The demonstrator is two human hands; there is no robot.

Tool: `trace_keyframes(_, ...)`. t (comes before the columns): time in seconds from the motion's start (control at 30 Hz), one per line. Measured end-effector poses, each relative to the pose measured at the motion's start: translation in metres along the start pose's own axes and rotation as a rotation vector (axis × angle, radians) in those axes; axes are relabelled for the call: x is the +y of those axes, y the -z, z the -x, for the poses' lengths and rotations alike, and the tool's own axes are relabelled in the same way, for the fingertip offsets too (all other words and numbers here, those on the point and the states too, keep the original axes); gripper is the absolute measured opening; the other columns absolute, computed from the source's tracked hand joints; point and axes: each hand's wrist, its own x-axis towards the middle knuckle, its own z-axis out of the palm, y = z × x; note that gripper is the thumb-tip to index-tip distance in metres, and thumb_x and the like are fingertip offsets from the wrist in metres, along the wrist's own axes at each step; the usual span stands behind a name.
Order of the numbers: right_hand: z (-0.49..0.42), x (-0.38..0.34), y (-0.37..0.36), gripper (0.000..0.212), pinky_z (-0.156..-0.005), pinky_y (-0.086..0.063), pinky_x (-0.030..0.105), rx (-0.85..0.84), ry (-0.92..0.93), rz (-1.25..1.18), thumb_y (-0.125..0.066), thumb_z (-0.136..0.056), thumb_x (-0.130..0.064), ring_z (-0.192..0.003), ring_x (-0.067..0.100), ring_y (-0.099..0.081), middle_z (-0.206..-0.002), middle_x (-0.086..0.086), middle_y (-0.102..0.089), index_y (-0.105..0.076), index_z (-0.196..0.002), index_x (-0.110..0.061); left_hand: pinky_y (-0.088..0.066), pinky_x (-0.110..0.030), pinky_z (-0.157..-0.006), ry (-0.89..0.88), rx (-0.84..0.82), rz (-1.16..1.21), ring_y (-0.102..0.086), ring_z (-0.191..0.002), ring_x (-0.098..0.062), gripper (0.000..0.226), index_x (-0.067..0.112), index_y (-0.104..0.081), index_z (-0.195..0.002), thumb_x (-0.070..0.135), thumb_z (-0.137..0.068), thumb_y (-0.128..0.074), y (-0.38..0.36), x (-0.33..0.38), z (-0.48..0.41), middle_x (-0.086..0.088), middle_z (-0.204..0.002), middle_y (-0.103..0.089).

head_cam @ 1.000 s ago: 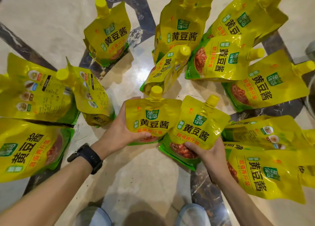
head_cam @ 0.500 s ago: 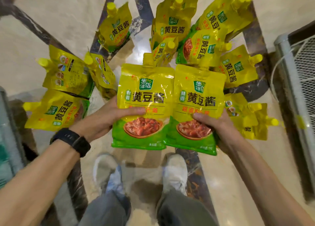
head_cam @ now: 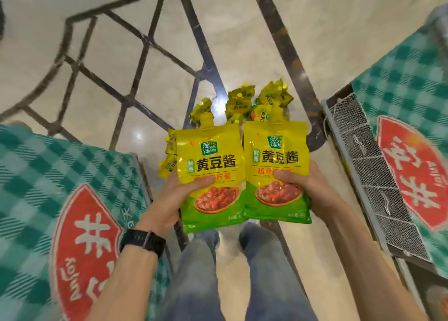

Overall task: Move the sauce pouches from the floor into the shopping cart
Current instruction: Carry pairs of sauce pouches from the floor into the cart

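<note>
Above the pile of pouches on the floor, in the head camera's view, two yellow sauce pouches are held up side by side. They are upright with spouts pointing away from the person, and their edges touch or nearly touch. Nearer the person than the pile, the left hand grips the left pouch low on its side, thumb curled across the front and fingers hidden behind. The right hand grips the right pouch the same way. Both pouches are off the floor and not yet set down anywhere.

Right of the pile stands a wire basket, with a green checked cloth bearing a red badge just beyond it. I take the basket for the shopping cart, though blur makes that uncertain. Left of the pile, another checked cloth covers something I cannot make out.

As I judge it, the job is partway through. These two pouches are lifted and only need carrying across and letting go. Several more lie in the pile, and a few peek out just left of it from behind the left pouch. The held pair hides part of the pile, so no count is possible, and how many are already in the cart cannot be told
</note>
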Motion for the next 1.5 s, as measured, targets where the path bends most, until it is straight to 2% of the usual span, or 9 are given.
trace_keyframes(0.23, 0.125, -0.085, -0.035, 0.096, -0.068, -0.061, 0.034, -0.01, 0.148, -0.062, -0.098, -0.026, -0.037, -0.089, 0.026, -0.074, -0.103, 0.008, -0.076, -0.063, -0.113, -0.018, -0.058, -0.045, -0.09, -0.134, -0.066, -0.013, -0.074, -0.101, -0.029, 0.097, 0.013, -0.064, -0.127, 0.037, -0.038, -0.096, -0.018, 0.085, 0.109, -0.009, -0.114, -0.076)
trace_keyframes(0.37, 0.174, -0.097, -0.053, 0.052, -0.059, -0.06, 0.031, 0.098, 0.221, -0.153, -0.088, -0.059, -0.011, -0.075, 0.019, -0.075, -0.086, 0.0, -0.078, -0.063, -0.102, -0.025, -0.06, -0.039, -0.082, -0.157, -0.243, -0.042, -0.074, -0.1, -0.033, 0.093, 0.016, -0.07, -0.119, 0.04, -0.033, -0.1, -0.025, 0.122, 0.125, -0.014, -0.115, -0.075)
trace_keyframes(0.4, 0.184, -0.097, -0.056, 0.051, -0.057, -0.06, 0.03, 0.104, 0.233, -0.189, -0.09, -0.054, -0.015, -0.072, 0.02, -0.075, -0.084, 0.001, -0.078, -0.066, -0.098, -0.026, -0.061, -0.038, -0.08, -0.164, -0.288, -0.054, -0.074, -0.1, -0.032, 0.095, 0.016, -0.07, -0.119, 0.041, -0.032, -0.1, -0.026, 0.128, 0.127, -0.014, -0.115, -0.075)
trace_keyframes(0.5, 0.207, -0.091, -0.056, 0.098, -0.058, -0.059, 0.034, 0.173, 0.251, -0.267, -0.099, -0.019, -0.031, -0.079, 0.027, -0.075, -0.093, 0.007, -0.078, -0.064, -0.11, -0.02, -0.062, -0.034, -0.072, -0.159, -0.377, -0.101, -0.075, -0.099, -0.032, 0.098, 0.012, -0.067, -0.124, 0.037, -0.035, -0.1, -0.036, 0.143, 0.133, -0.014, -0.114, -0.075)
trace_keyframes(0.7, 0.252, -0.063, -0.031, 0.111, -0.092, -0.051, 0.061, 0.324, 0.288, -0.331, -0.1, -0.03, -0.028, -0.103, 0.043, -0.068, -0.118, 0.018, -0.07, -0.054, -0.13, -0.016, -0.06, -0.044, -0.089, -0.118, -0.534, -0.203, -0.071, -0.108, -0.036, 0.066, 0.015, -0.063, -0.13, 0.02, -0.067, -0.082, -0.075, 0.142, 0.142, -0.014, -0.121, -0.073)
trace_keyframes(0.83, 0.294, -0.032, -0.011, 0.106, -0.092, -0.051, 0.059, 0.421, 0.342, -0.415, -0.1, -0.035, -0.029, -0.105, 0.042, -0.067, -0.118, 0.018, -0.07, -0.054, -0.13, -0.014, -0.052, -0.057, -0.099, -0.071, -0.62, -0.302, -0.07, -0.107, -0.041, 0.052, 0.014, -0.068, -0.125, 0.016, -0.073, -0.076, -0.12, 0.128, 0.147, -0.018, -0.12, -0.072)
trace_keyframes(1.03, 0.369, 0.034, 0.031, 0.106, -0.095, -0.05, 0.059, 0.612, 0.428, -0.596, -0.1, -0.033, -0.031, -0.106, 0.043, -0.067, -0.119, 0.019, -0.069, -0.056, -0.128, -0.012, -0.061, -0.046, -0.085, -0.037, -0.775, -0.524, -0.073, -0.101, -0.037, 0.051, 0.012, -0.066, -0.124, 0.011, -0.074, -0.077, -0.219, 0.089, 0.175, -0.017, -0.116, -0.074)
trace_keyframes(1.23, 0.469, 0.12, 0.078, 0.102, -0.084, -0.058, 0.049, 0.812, 0.502, -0.779, -0.099, -0.032, -0.031, -0.102, 0.039, -0.069, -0.115, 0.018, -0.071, -0.061, -0.124, -0.009, -0.062, -0.041, -0.084, -0.002, -0.962, -0.749, -0.074, -0.1, -0.034, 0.049, 0.013, -0.067, -0.122, 0.008, -0.075, -0.079, -0.334, 0.011, 0.235, -0.014, -0.114, -0.075)
trace_keyframes(1.5, 0.597, 0.234, 0.099, 0.086, -0.072, -0.06, 0.042, 1.07, 0.641, -1.036, -0.091, -0.052, -0.015, -0.099, 0.037, -0.07, -0.117, 0.019, -0.07, -0.055, -0.13, -0.007, -0.058, -0.044, -0.09, 0.048, -1.214, -1.003, -0.074, -0.1, -0.033, 0.054, 0.016, -0.069, -0.118, 0.02, -0.066, -0.08, -0.454, -0.103, 0.33, -0.012, -0.113, -0.076)
